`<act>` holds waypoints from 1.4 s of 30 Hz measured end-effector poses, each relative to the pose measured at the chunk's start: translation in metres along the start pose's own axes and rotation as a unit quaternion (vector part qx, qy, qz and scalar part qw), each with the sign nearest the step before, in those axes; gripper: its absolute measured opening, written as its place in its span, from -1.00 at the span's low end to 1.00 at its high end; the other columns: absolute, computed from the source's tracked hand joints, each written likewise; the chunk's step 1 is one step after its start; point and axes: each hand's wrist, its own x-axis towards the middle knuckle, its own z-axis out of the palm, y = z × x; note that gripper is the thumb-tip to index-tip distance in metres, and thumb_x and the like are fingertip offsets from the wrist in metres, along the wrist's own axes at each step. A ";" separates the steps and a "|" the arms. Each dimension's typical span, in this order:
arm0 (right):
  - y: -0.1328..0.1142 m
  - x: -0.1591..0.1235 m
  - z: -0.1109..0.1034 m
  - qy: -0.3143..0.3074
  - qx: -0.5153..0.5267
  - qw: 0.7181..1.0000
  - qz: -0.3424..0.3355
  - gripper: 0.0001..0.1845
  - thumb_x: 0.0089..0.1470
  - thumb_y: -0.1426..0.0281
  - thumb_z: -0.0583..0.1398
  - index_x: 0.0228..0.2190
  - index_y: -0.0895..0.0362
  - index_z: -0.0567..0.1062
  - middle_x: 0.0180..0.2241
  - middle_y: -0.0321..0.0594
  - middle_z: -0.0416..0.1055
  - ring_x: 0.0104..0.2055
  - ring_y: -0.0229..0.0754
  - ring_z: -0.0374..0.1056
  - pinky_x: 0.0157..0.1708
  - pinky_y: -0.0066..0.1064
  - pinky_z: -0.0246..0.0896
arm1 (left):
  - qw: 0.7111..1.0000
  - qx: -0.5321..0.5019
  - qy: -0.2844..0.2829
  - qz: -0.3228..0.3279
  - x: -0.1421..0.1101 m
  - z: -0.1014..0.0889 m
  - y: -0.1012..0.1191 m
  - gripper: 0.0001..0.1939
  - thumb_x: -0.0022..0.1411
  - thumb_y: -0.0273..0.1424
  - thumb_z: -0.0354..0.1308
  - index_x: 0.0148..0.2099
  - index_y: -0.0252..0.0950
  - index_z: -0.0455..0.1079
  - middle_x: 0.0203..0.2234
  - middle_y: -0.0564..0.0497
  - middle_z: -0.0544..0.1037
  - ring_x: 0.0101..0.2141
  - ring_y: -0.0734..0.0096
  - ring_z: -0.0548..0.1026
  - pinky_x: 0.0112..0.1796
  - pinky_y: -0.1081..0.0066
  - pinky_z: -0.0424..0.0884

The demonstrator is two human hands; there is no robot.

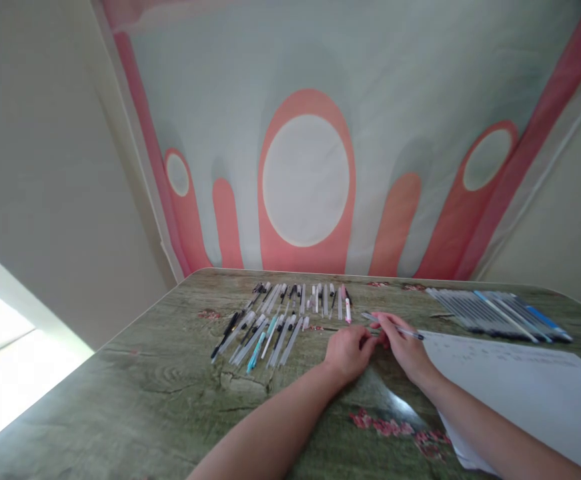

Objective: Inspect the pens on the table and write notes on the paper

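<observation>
Paper (pixel 515 393) bears faint marks I can't read; over the wood-grained table (pixel 170 400), the right hand (pixel 406 350) pinches a slim pen (pixel 411 332); the left hand (pixel 346 350) curls, grip unclear.

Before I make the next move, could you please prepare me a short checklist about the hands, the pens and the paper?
1. Right hand has a pen: ok, held in the fingers.
2. Left hand is free: cannot tell; its fingertips are hidden close to the right hand.
3. Paper is uncovered: not ok, the right forearm crosses over it.
4. Writing on the paper is readable: cannot tell, the marks are too faint.
5. Right-side pens lie side by side: ok.
6. Left-side pens all point one way: not ok, their angles vary.
</observation>
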 end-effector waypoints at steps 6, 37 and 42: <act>0.007 -0.001 -0.004 -0.026 -0.007 1.000 -0.011 -0.57 0.02 0.09 -0.01 -0.21 0.12 0.37 -0.49 -0.20 0.37 -0.59 -0.27 0.21 -0.66 -0.46 0.15 | 0.994 0.074 -0.083 0.008 0.010 -0.017 0.006 -0.80 0.09 -0.35 -0.03 -0.30 -0.22 0.40 -0.37 -0.05 0.50 -0.35 0.27 0.44 -0.35 0.38 0.31; 0.008 -0.005 0.001 -0.064 0.005 0.998 -0.027 -0.58 0.01 0.35 -0.04 -0.05 0.10 0.26 -0.16 -0.13 0.34 -0.57 -0.33 0.21 -0.64 -0.48 0.17 | 0.947 0.203 -0.176 -0.177 0.022 -0.078 -0.033 -0.87 -0.09 -0.46 0.09 -0.42 -0.34 0.42 -0.39 -0.20 0.51 -0.33 0.16 0.46 -0.32 0.29 0.34; 0.003 -0.007 -0.001 -0.072 0.025 0.997 -0.028 -0.60 0.01 0.37 -0.05 -0.08 0.09 0.28 -0.16 -0.15 0.34 -0.59 -0.35 0.19 -0.63 -0.47 0.17 | 0.961 0.160 -0.154 -0.167 0.022 -0.079 -0.036 -0.91 -0.08 -0.47 0.08 -0.48 -0.36 0.39 -0.43 -0.22 0.50 -0.34 0.16 0.46 -0.32 0.30 0.32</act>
